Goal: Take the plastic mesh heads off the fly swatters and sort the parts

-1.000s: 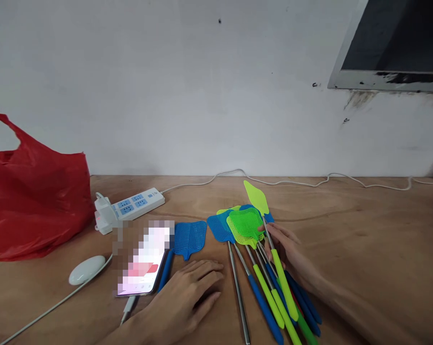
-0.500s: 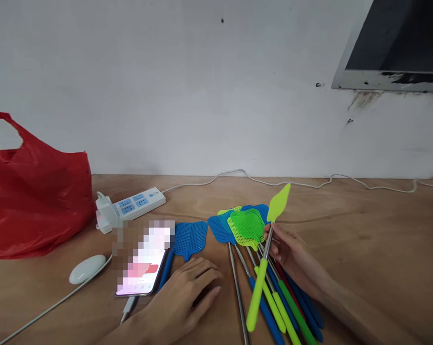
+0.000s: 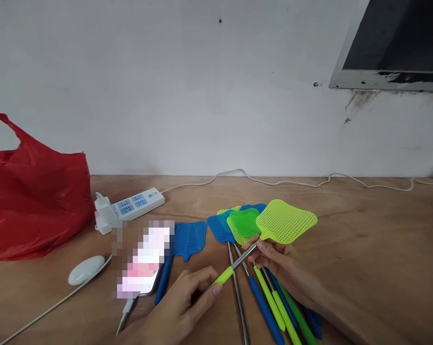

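Observation:
My right hand (image 3: 274, 261) pinches the metal shaft of a yellow-green fly swatter (image 3: 286, 221), whose flat mesh head is raised over the table to the right. My left hand (image 3: 185, 299) grips that swatter's yellow-green handle end (image 3: 221, 278). Beneath it lies a pile of several swatters (image 3: 243, 223) with blue, green and yellow heads and coloured handles (image 3: 270, 306) fanned toward me. One blue swatter (image 3: 189, 237) lies apart to the left, beside a phone (image 3: 142, 266) with its screen lit.
The wooden table (image 3: 381, 239) stands against a white wall. A red plastic bag (image 3: 32, 191) sits at the far left. A white power strip (image 3: 130, 206), a white oval device (image 3: 87, 270) and white cables lie at the left. A dark framed panel (image 3: 392, 45) hangs at the upper right.
The yellow-green swatter swung from pointing upright to lying sideways with its head flat to the right. My left hand lifted off the table and closed on its handle end.

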Motion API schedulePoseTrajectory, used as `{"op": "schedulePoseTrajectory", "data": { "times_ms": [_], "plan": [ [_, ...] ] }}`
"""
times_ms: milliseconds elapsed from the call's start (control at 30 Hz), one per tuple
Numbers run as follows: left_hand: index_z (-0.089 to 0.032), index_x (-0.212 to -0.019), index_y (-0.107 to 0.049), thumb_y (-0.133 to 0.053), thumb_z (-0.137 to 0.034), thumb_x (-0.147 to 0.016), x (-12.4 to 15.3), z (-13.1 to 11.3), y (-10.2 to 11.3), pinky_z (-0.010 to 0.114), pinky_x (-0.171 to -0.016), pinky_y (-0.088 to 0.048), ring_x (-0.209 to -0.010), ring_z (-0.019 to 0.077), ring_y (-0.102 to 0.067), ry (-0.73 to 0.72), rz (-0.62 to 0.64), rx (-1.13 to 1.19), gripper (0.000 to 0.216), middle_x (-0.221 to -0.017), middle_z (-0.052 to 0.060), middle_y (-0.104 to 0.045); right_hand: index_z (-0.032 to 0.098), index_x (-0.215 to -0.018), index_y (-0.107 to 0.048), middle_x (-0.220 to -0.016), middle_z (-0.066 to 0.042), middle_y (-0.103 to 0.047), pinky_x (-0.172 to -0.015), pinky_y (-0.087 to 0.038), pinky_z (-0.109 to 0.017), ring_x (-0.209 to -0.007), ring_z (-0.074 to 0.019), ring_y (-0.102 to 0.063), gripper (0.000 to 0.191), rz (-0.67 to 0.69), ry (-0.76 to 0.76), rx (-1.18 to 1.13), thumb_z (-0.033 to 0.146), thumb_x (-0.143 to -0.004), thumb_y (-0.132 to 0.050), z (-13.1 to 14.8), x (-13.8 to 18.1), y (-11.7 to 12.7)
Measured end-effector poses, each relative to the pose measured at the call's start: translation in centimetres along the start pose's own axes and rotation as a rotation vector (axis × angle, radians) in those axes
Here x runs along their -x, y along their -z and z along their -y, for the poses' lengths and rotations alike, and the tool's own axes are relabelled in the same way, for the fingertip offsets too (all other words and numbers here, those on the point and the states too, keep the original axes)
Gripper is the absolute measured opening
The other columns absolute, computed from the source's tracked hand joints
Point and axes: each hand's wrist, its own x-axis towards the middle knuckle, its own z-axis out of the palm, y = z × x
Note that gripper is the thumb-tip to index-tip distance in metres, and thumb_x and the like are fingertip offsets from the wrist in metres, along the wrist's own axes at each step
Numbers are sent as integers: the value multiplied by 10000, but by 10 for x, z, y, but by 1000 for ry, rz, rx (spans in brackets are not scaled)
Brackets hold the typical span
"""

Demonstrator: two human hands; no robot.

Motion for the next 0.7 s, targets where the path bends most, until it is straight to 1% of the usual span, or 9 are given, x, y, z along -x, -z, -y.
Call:
{"op": "schedulePoseTrajectory", "data": {
  "times_ms": [67,167,300,433,567,700],
  "plan": [
    [-224,-797,-482,-335,-527,-1032,1,0,-1,258,-638,-371,-712,163,-457,3,13,11,410,-720,-37,-436,203,-865,-778,-853,-60,-742,-686,-521,-243,-811,-166,-676,258,0,5,41,443,-772,-799,0,1,0],
    [-226,-818,-475,-318,-516,-1043,2,1,-1,266,-675,-375,-727,163,-464,0,21,14,400,-744,-36,-452,209,-842,-781,-803,-42,-719,-666,-513,-241,-780,-160,-656,272,-20,-8,55,460,-742,-818,-2,2,2],
    [-222,-785,-436,-332,-523,-1040,0,3,0,271,-688,-362,-705,157,-447,-11,15,2,407,-733,-41,-442,221,-884,-777,-724,-1,-664,-634,-495,-240,-700,-136,-596,326,-36,-60,100,489,-708,-834,-9,2,7],
    [-216,-783,-447,-342,-530,-1036,-3,4,1,270,-679,-353,-714,157,-450,-1,37,-22,416,-739,-35,-457,237,-945,-753,-786,-8,-690,-671,-490,-267,-751,-159,-613,286,-45,-28,176,465,-777,-786,-15,3,10],
    [-213,-792,-471,-358,-544,-1028,-1,2,1,270,-672,-345,-730,163,-454,21,57,-32,422,-736,-30,-479,227,-918,-739,-821,-28,-705,-717,-491,-304,-788,-189,-627,252,-17,2,240,464,-835,-727,-15,4,12],
    [-212,-781,-476,-361,-536,-1029,1,-2,-1,271,-668,-337,-712,158,-444,33,68,-15,424,-707,-36,-458,226,-898,-726,-766,-9,-658,-714,-488,-318,-717,-179,-595,245,-3,15,345,466,-853,-700,-12,7,10]
  ]
}}
